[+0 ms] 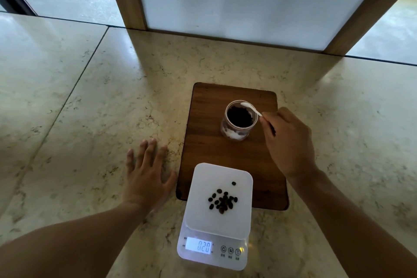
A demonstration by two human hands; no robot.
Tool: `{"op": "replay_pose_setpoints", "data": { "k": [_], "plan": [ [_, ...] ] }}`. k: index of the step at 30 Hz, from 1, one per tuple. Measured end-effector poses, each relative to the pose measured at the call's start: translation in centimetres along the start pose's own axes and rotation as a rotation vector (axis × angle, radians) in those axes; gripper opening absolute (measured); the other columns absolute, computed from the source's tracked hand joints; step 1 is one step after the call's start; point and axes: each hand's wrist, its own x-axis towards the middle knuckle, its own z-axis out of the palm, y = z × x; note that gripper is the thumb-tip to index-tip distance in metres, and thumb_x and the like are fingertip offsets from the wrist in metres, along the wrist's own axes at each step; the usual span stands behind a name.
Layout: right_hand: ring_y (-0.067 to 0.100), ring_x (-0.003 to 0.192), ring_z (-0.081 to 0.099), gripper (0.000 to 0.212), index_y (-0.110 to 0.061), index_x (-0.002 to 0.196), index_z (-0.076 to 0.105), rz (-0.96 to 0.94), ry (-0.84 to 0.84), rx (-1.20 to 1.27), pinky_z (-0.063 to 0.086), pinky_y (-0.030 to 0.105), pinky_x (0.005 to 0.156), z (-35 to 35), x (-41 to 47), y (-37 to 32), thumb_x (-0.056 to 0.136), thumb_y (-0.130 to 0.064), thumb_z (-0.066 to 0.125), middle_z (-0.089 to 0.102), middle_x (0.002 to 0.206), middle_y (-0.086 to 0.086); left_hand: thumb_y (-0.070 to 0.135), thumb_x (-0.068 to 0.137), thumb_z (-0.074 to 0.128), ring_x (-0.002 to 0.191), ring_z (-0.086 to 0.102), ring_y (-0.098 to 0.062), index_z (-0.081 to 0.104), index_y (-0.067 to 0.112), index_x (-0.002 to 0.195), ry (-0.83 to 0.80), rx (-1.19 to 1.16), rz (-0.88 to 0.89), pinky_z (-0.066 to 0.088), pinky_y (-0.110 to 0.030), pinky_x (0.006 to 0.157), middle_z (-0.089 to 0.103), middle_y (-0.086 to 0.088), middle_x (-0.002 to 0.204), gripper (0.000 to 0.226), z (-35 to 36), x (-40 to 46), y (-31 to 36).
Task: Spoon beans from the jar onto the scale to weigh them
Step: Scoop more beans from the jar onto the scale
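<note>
A small clear jar (239, 133) of dark beans stands open on a brown wooden board (207, 138). My right hand (290, 142) pinches the handle of a white spoon (249, 107), whose bowl rests over the jar's far rim. In front of the board sits a white digital scale (198, 210) with a small pile of beans (222, 201) on its platform and one stray bean near the far right corner. Its lit display (199, 246) shows digits. My left hand (146, 176) lies flat on the counter, fingers spread, just left of the board.
The marble counter (79, 120) stretches wide on both sides. A wood-framed frosted panel (237, 0) stands upright behind the board. The scale overlaps the board's near edge.
</note>
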Motion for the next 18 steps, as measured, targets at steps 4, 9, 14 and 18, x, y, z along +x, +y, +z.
{"op": "replay_pose_setpoints", "data": {
  "k": [4, 9, 14, 18],
  "plan": [
    [0.023, 0.052, 0.053, 0.009, 0.001, 0.087, 0.071, -0.062, -0.048, -0.065, 0.042, 0.027, 0.048, 0.3, 0.5, -0.1, 0.079, 0.004, 0.074, 0.062, 0.075, 0.013, 0.065, 0.088, 0.026, 0.154, -0.002, -0.025, 0.027, 0.022, 0.154, -0.010, 0.012, -0.001, 0.002, -0.055, 0.123, 0.017, -0.010, 0.166, 0.079, 0.1, 0.0, -0.1],
    [0.012, 0.057, 0.037, 0.016, -0.002, 0.086, 0.070, -0.065, -0.154, -0.145, 0.033, 0.024, 0.049, 1.2, 0.0, -0.5, 0.074, 0.005, 0.076, 0.062, 0.074, 0.011, 0.063, 0.088, 0.031, 0.154, 0.002, -0.026, 0.030, 0.021, 0.153, 0.001, 0.007, 0.002, 0.003, -0.055, 0.123, 0.021, -0.011, 0.165, 0.077, 0.3, 0.0, -0.1],
    [0.015, 0.057, 0.045, 0.003, -0.005, 0.086, 0.072, 0.019, -0.209, -0.146, 0.040, 0.027, 0.049, 1.4, 0.7, -0.4, 0.084, -0.004, 0.070, 0.064, 0.078, 0.009, 0.061, 0.087, 0.032, 0.153, 0.007, -0.028, 0.035, 0.020, 0.151, 0.019, 0.011, 0.009, 0.005, -0.055, 0.122, 0.025, -0.012, 0.163, 0.076, 0.3, 0.0, -0.2],
    [0.023, 0.062, 0.055, 0.018, -0.007, 0.083, 0.072, 0.161, -0.177, -0.100, 0.044, 0.031, 0.056, 1.3, 2.1, 0.1, 0.094, -0.015, 0.059, 0.066, 0.081, 0.010, 0.062, 0.088, 0.031, 0.154, 0.005, -0.028, 0.034, 0.020, 0.152, 0.018, 0.019, 0.013, 0.006, -0.056, 0.122, 0.024, -0.012, 0.164, 0.076, 0.4, 0.0, -0.2]
  ]
}}
